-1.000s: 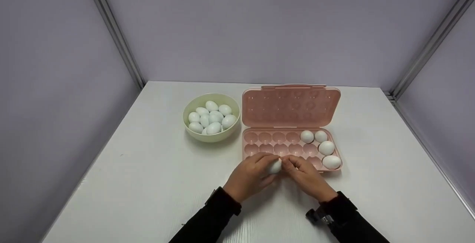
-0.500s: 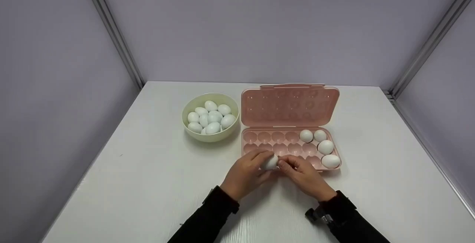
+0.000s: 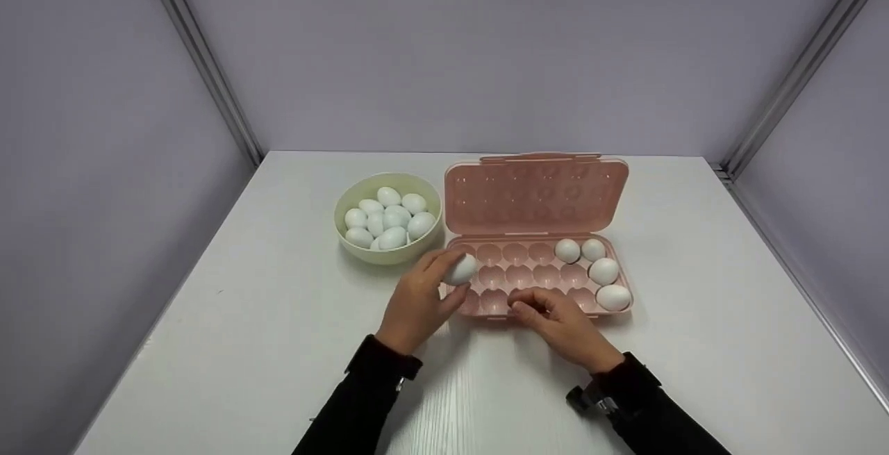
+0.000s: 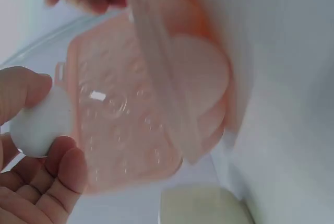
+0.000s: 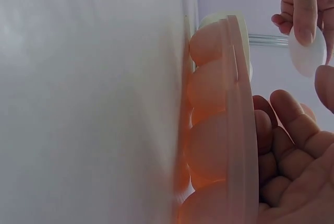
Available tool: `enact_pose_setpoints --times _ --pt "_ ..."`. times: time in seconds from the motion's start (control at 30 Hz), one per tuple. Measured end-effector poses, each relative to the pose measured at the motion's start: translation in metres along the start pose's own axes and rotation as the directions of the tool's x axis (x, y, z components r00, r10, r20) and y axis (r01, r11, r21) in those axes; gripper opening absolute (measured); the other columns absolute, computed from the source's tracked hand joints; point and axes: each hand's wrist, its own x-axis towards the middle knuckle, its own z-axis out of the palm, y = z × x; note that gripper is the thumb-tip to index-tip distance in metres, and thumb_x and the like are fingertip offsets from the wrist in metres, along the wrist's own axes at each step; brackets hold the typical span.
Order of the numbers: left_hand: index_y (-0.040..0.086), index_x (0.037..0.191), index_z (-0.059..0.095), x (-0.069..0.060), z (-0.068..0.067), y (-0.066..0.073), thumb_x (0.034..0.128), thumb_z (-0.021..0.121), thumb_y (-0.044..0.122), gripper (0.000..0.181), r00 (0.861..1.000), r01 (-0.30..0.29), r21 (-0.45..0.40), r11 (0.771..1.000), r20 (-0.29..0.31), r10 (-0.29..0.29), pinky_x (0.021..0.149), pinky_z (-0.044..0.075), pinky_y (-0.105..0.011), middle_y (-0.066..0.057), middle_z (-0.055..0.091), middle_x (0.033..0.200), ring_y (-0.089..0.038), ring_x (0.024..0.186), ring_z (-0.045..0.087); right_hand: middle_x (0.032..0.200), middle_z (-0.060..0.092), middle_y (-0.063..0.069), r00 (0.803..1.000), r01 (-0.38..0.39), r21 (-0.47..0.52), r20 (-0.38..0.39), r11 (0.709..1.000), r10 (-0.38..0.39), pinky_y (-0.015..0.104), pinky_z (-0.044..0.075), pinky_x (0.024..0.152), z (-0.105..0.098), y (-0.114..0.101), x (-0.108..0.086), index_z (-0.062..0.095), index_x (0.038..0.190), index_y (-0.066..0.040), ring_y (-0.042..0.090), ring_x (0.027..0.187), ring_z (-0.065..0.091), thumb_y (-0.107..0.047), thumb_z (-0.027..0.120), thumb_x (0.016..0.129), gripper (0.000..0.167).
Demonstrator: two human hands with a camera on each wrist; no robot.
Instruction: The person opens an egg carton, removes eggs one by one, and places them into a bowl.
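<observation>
A white egg [image 3: 460, 271] is pinched between the thumb and fingers of my left hand [image 3: 417, 302], over the left end of the pink egg carton [image 3: 519, 276]. In the left wrist view the egg [image 4: 42, 125] stands apart from the carton's upright lid [image 4: 120, 130]. Near the carton's front edge hovers my right hand [image 3: 566, 330]. Its fingers are loosely curled, and the right wrist view shows nothing in them. At the carton's right end several eggs sit in cups: two in the back row, one egg [image 3: 603, 271] in the middle row and one egg [image 3: 614, 298] in front.
Left of the carton, close beside it, stands a pale green bowl [image 3: 389, 256] heaped with several white eggs. The carton's lid [image 3: 535, 194] leans up at the back. Grey-violet panels [image 3: 444, 52] enclose the white table [image 3: 264, 344] at the back and sides.
My left hand has moved left and away from me with the egg, parting from my right hand, whose fingertips were at the egg. My right hand has stayed nearly in place.
</observation>
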Motion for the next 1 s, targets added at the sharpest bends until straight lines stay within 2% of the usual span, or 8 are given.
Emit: enact_pose_setpoints --times 0.17,0.27,0.33,0.47,0.57,0.63,0.83,1.0 --pt "0.002 0.131 0.070 0.015 -0.023 -0.028 0.0881 0.085 0.009 0.046 0.989 0.145 -0.006 0.989 0.022 -0.145 0.093 0.063 -0.040 -0.016 0.074 0.123 -0.029 0.108 0.073 0.120 0.078 0.010 1.000 -0.025 -0.014 -0.008 1.000 0.024 0.025 0.055 0.095 -0.001 -0.001 0.000 0.074 0.124 -0.004 0.009 0.107 0.069 -0.030 0.066 0.107 0.032" --pt "0.000 0.129 0.071 0.027 -0.034 -0.051 0.0887 0.084 0.009 0.043 0.962 0.272 0.011 0.962 -0.010 -0.272 0.095 0.061 -0.045 -0.020 0.070 0.124 -0.033 0.108 0.071 0.121 0.078 0.010 1.000 -0.029 -0.021 -0.011 0.999 0.029 0.025 0.055 0.096 -0.002 -0.001 0.000 0.074 0.124 -0.004 0.009 0.109 0.070 -0.031 0.066 0.107 0.033" --pt "-0.003 0.128 0.070 0.034 -0.040 -0.067 0.0886 0.082 0.009 0.043 0.931 0.364 0.034 0.931 -0.046 -0.362 0.099 0.059 -0.049 -0.023 0.066 0.125 -0.038 0.111 0.070 0.120 0.078 0.010 1.000 -0.028 -0.016 -0.009 0.999 0.028 0.025 0.055 0.096 -0.002 0.000 0.000 0.074 0.125 -0.003 0.010 0.108 0.070 -0.031 0.066 0.107 0.034" --pt "-0.005 0.135 0.067 0.047 -0.049 -0.095 0.0918 0.078 0.014 0.048 0.841 0.540 0.102 0.835 -0.024 -0.541 0.106 0.055 -0.053 -0.027 0.060 0.131 -0.045 0.118 0.066 0.119 0.078 0.012 1.000 -0.029 0.001 0.000 1.000 0.029 0.023 0.055 0.095 -0.001 0.001 -0.001 0.073 0.126 -0.002 0.012 0.108 0.071 -0.030 0.066 0.107 0.035" --pt "-0.005 0.140 0.064 0.052 -0.052 -0.110 0.0952 0.075 0.016 0.051 0.781 0.610 0.167 0.774 0.033 -0.623 0.109 0.053 -0.054 -0.028 0.058 0.136 -0.046 0.123 0.065 0.119 0.078 0.013 1.000 -0.028 0.012 0.007 1.000 0.028 0.022 0.056 0.095 0.001 0.001 -0.002 0.073 0.126 -0.001 0.012 0.108 0.071 -0.030 0.066 0.107 0.035" --pt "-0.006 0.140 0.064 0.053 -0.053 -0.115 0.0958 0.073 0.016 0.050 0.757 0.629 0.206 0.750 0.057 -0.650 0.109 0.054 -0.054 -0.029 0.058 0.137 -0.047 0.122 0.065 0.118 0.078 0.012 1.000 -0.024 0.016 0.011 1.000 0.024 0.023 0.056 0.095 0.002 0.001 -0.001 0.073 0.125 -0.001 0.012 0.108 0.071 -0.029 0.067 0.107 0.034" --pt "-0.004 0.138 0.067 0.057 -0.051 -0.120 0.0946 0.070 0.019 0.050 0.727 0.621 0.349 0.702 0.079 -0.682 0.103 0.057 -0.059 -0.030 0.063 0.137 -0.048 0.121 0.067 0.119 0.078 0.014 1.000 -0.008 0.016 0.008 1.000 0.008 0.023 0.056 0.096 0.002 -0.001 0.000 0.073 0.123 -0.001 0.012 0.107 0.072 -0.029 0.069 0.105 0.033" --pt "0.000 0.139 0.069 0.059 -0.048 -0.118 0.0959 0.072 0.027 0.051 0.719 0.604 0.413 0.682 0.088 -0.690 0.098 0.057 -0.063 -0.029 0.066 0.137 -0.048 0.121 0.067 0.119 0.077 0.015 1.000 -0.004 0.018 0.012 1.000 0.004 0.023 0.056 0.096 0.000 -0.001 0.000 0.073 0.123 -0.001 0.013 0.107 0.071 -0.029 0.069 0.105 0.033"
